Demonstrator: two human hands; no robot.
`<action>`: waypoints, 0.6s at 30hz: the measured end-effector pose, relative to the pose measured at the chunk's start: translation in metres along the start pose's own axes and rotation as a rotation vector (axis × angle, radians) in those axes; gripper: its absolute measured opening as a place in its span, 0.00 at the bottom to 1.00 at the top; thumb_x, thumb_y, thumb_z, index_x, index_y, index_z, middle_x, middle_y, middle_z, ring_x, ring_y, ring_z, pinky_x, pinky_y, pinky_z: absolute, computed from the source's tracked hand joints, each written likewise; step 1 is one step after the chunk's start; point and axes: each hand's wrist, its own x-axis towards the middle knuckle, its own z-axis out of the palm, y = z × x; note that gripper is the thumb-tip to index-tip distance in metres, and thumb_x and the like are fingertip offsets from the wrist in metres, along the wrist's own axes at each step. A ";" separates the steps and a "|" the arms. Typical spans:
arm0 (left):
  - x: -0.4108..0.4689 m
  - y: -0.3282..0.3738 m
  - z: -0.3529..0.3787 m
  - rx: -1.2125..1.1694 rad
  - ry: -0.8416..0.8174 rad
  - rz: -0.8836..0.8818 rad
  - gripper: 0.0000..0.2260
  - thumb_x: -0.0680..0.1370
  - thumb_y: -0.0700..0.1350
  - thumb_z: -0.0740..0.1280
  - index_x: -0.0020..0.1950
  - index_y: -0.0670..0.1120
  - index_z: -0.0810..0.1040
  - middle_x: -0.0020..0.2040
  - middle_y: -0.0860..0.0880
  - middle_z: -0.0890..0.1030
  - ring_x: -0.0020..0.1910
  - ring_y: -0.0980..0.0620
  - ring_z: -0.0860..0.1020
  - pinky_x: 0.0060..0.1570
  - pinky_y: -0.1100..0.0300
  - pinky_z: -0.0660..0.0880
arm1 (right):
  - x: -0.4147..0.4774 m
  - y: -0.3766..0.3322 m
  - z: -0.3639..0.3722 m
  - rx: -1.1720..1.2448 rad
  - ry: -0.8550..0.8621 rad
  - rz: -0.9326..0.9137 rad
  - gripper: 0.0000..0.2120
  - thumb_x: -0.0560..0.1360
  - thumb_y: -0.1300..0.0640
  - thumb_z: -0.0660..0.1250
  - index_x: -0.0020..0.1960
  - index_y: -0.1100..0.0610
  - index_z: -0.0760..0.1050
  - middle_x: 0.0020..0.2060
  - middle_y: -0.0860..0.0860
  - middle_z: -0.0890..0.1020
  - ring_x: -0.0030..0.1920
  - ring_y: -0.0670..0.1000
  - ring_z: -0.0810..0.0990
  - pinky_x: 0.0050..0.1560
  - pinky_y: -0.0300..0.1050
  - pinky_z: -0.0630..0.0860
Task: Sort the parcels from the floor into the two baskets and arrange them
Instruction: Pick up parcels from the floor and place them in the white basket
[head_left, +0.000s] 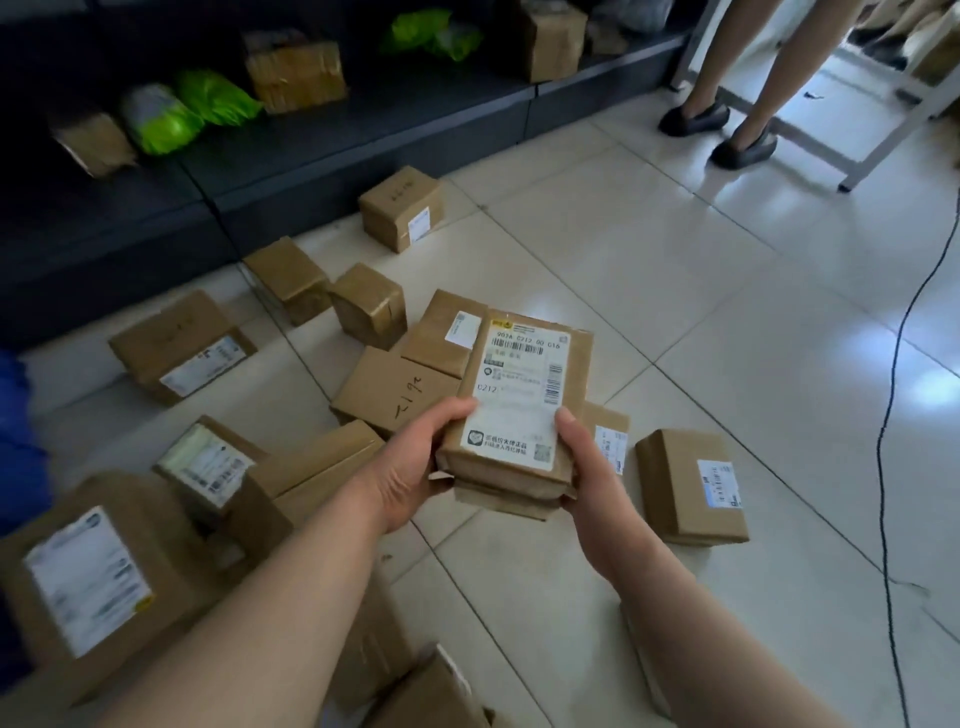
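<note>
I hold a small stack of brown parcels (524, 400) above the floor, the top one showing a white shipping label. My left hand (415, 462) grips the stack's left side, thumb on top. My right hand (592, 478) grips its right side, thumb on the label's edge. Several more brown cardboard parcels lie scattered on the tiled floor, among them one (688, 488) to the right of my hands and one (182, 345) at the left. No basket is in view.
A dark low shelf (332, 156) along the back holds boxes and green bags (218, 101). Another person's legs (727, 93) stand at the upper right beside a metal frame (883, 140). A black cable (883, 467) runs down the floor at the right.
</note>
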 end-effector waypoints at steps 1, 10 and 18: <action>-0.018 0.021 0.002 -0.002 0.004 0.007 0.14 0.75 0.56 0.65 0.53 0.49 0.82 0.50 0.47 0.85 0.51 0.48 0.78 0.57 0.50 0.71 | -0.010 -0.022 0.009 0.002 -0.006 0.000 0.32 0.70 0.36 0.64 0.69 0.51 0.71 0.58 0.51 0.84 0.57 0.52 0.83 0.58 0.49 0.75; -0.218 0.215 0.011 0.042 0.126 0.046 0.20 0.76 0.62 0.61 0.56 0.50 0.81 0.50 0.46 0.85 0.52 0.47 0.80 0.56 0.53 0.75 | -0.127 -0.228 0.117 -0.056 -0.088 0.023 0.39 0.64 0.25 0.64 0.68 0.48 0.73 0.57 0.50 0.84 0.57 0.53 0.83 0.65 0.58 0.73; -0.425 0.360 0.007 0.070 0.358 0.126 0.25 0.67 0.72 0.64 0.48 0.54 0.83 0.46 0.51 0.86 0.53 0.48 0.80 0.64 0.50 0.71 | -0.255 -0.404 0.234 -0.148 -0.207 -0.032 0.24 0.76 0.33 0.56 0.63 0.46 0.77 0.47 0.46 0.87 0.47 0.48 0.86 0.41 0.41 0.78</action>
